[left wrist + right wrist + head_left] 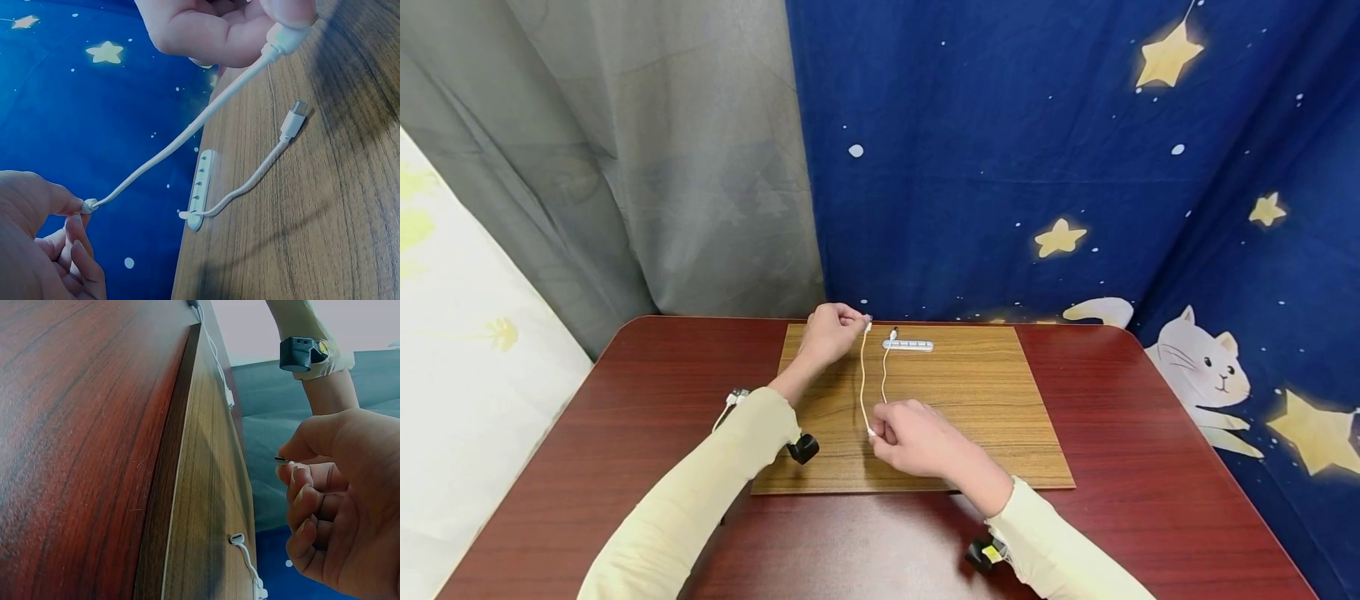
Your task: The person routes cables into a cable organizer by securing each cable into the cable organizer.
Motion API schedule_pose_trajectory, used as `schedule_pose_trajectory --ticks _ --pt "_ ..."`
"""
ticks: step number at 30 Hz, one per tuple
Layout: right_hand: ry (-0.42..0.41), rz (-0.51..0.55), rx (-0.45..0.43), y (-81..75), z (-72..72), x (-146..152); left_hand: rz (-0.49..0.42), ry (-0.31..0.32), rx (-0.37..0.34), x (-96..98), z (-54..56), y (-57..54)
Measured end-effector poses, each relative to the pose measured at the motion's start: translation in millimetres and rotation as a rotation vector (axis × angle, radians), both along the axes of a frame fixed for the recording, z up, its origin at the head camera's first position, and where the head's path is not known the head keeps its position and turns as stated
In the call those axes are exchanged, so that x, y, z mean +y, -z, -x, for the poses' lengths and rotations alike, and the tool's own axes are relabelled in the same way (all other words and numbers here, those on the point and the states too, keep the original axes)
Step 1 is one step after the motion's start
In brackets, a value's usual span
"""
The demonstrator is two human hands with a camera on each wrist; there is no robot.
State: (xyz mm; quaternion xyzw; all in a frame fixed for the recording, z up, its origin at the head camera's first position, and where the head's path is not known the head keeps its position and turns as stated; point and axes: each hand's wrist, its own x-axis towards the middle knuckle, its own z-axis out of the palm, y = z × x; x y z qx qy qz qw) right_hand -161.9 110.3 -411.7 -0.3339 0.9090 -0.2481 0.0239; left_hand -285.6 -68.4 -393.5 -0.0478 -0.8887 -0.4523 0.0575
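A white charging cable (862, 371) hangs stretched between both hands above the wooden board. My left hand (829, 333) pinches its far end near the board's back edge, between thumb and finger in the left wrist view. At the near end, my right hand (917, 437) pinches the other plug; its metal tip (282, 459) pokes out past the thumb. Beyond the hands lies a slotted white cable holder (913, 345). A second short white cable (250, 181) sits in the holder's end slot, with its USB-C plug (294, 119) lying on the board.
The wood-grain board (970, 417) rests on a dark red table (625, 467). Another white cable (724, 410) with a plug lies left of the board, partly behind the left sleeve. Grey and blue curtains (970, 167) hang behind the table.
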Motion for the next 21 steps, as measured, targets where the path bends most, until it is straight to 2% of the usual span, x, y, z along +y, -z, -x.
schedule_pose_trajectory --ticks 21 --pt "0.003 -0.006 0.001 0.0 -0.3 1.5 0.014 -0.003 -0.019 7.0 1.2 0.8"
